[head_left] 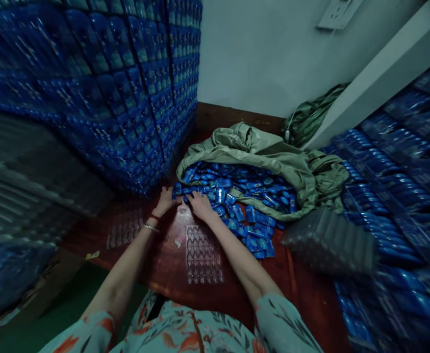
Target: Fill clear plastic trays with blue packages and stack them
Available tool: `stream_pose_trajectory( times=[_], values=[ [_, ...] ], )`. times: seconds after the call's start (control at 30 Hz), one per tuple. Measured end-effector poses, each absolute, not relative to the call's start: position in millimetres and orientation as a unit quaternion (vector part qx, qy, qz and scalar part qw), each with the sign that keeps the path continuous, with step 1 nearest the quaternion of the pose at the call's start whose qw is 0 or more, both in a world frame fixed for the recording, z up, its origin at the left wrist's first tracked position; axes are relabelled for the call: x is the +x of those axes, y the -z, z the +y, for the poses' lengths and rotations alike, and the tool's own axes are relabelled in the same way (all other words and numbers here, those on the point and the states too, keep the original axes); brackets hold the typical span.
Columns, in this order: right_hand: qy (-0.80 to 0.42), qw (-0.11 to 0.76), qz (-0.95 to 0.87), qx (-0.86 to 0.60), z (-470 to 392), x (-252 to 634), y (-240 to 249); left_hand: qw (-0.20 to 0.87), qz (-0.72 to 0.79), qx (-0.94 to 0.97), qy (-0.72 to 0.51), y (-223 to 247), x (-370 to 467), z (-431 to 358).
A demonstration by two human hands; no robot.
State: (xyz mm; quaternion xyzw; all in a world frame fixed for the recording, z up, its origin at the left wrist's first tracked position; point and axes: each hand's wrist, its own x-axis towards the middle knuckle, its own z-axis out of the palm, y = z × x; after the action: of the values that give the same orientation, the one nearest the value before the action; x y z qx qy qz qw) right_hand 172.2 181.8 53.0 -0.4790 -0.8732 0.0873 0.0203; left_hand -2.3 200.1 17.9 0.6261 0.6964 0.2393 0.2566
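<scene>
Small blue packets [253, 228] spill in a heap from the mouth of a green cloth sack [233, 147]. At the heap's left end, my left hand [165, 202] has its thumb and fingers closed about a blue packet. Close beside it on the right, my right hand [200, 206] reaches in with bent fingers on another blue packet at its fingertips. Just below my hands, a clear plastic tray with rows of moulded hollows [203, 255] lies on the reddish table [163, 264]. A second clear tray [124, 230] lies left of my left forearm.
Tall stacks of filled blue trays [126, 93] rise at the left, with more blue stacks [387, 196] at the right. Nested clear trays [332, 240] stand right of the heap. Grey stacked trays [27, 171] sit far left. A white beam [380, 73] slants at the right.
</scene>
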Motion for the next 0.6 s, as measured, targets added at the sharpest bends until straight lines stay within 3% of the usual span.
stream_pose_trajectory(
  times=[0.3, 0.37, 0.5, 0.6],
  values=[
    [-0.137, 0.009, -0.880, -0.454, 170, 178, -60, 0.282, 0.683, 0.583, -0.337, 0, -20, 141],
    [-0.155, 0.045, -0.872, -0.461, 159, 193, -67, 0.281, 0.678, 0.584, -0.348, -1, -24, 124],
    [-0.250, 0.224, -0.768, -0.545, 110, 240, -74, 0.261, 0.653, 0.624, -0.341, -11, -33, 86],
    [-0.308, 0.218, -0.680, -0.629, 57, 266, -71, 0.282, 0.589, 0.700, -0.289, -25, -28, 70]
  ],
)
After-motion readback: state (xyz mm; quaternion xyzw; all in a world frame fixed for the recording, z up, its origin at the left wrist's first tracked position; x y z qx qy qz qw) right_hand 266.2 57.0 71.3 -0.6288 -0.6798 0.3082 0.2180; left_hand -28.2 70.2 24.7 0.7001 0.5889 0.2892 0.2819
